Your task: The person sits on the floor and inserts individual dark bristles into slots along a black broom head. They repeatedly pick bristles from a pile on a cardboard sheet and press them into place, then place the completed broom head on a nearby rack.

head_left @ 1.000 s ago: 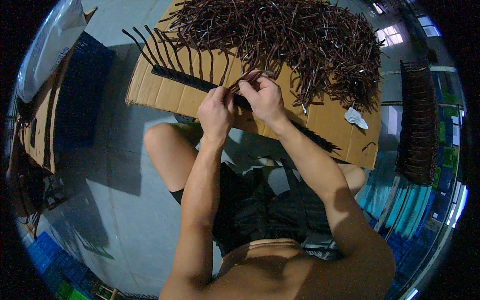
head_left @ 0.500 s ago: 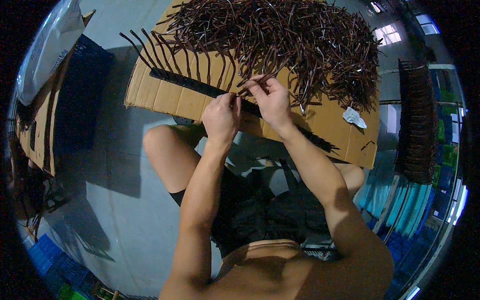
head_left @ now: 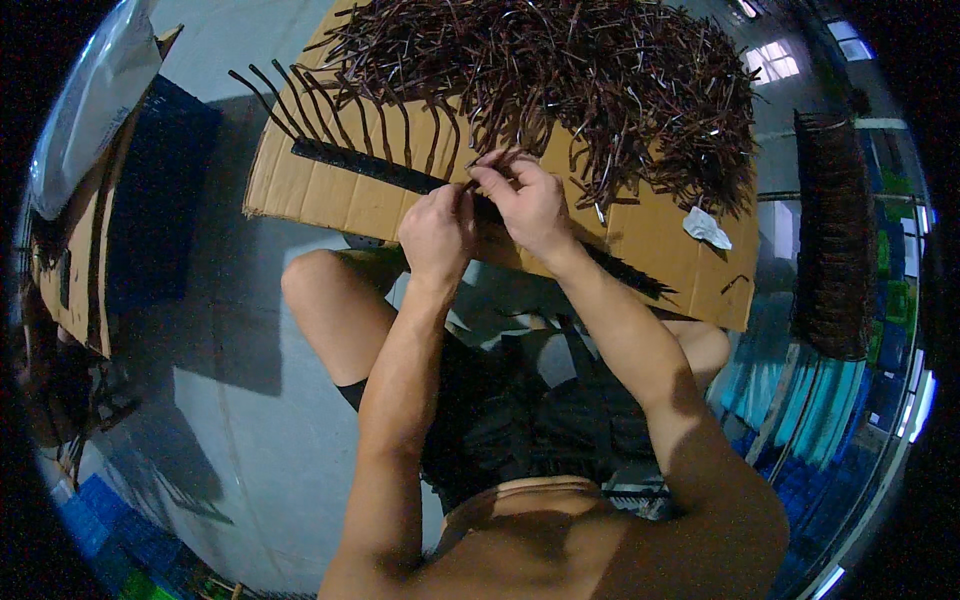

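A long black strip (head_left: 375, 168) lies slantwise on a cardboard sheet, with several thin brown twig-like stems (head_left: 409, 135) standing in a row from its left part. Both my hands meet over the strip, just right of the last standing stem. My left hand (head_left: 437, 236) is closed, thumb and finger pinched on the lower end of a brown stem. My right hand (head_left: 528, 205) pinches the same stem from the right; most of it is hidden by the fingers. Beyond my right wrist the strip shows a dark, bristly end (head_left: 630, 272).
A large heap of brown stems (head_left: 560, 75) covers the far side of the cardboard (head_left: 300, 195). A crumpled white scrap (head_left: 707, 229) lies at its right. Dark stems hang in a bundle (head_left: 835, 235) farther right. At the left stands a blue-sided stack (head_left: 165, 190) beside a plastic bag (head_left: 95, 115).
My right hand has shifted slightly left and closer to my left hand, and less of the held stem shows between them. The whole view has moved a little.
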{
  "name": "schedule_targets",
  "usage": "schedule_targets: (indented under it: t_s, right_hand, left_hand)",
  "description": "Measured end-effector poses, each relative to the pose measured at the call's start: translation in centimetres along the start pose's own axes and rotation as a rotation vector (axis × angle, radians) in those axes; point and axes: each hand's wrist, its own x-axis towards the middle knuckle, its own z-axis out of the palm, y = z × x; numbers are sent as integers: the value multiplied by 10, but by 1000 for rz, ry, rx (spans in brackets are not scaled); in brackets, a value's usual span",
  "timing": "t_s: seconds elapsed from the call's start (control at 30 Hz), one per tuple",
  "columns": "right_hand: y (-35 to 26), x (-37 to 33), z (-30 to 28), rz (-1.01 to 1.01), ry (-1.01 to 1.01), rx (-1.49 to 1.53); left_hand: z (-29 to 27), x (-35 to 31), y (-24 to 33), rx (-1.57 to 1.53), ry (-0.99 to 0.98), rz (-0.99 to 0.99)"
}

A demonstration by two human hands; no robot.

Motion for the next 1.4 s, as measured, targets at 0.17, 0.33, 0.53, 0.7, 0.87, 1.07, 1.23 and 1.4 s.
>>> schedule_targets:
  t_s: [0.17,0.33,0.53,0.7,0.87,1.07,1.23,1.4]
  right_hand:
    - [-6,3,-5,-147,-117,-251]
    - [12,-1,-22,128,-55,97]
    - [19,-3,-18,86,-65,185]
    - [11,-7,-19,-4,-22,30]
    - [14,-5,-18,37,-45,92]
    - [13,-6,-18,-8,-12,18]
    - [-11,-7,-19,-86,-127,-297]
    - [-3,13,-40,122,-420,-136]
  left_hand:
    - [-7,-1,6,86,-86,-121]
    - [-1,-7,12,-3,-58,-54]
    - [10,-10,8,24,-15,57]
    - [11,-9,10,-3,28,84]
    - [10,-8,11,18,-12,63]
    - [11,-8,12,6,1,55]
    - [17,-11,2,34,-25,64]
    - [11,-8,4,53,-80,37]
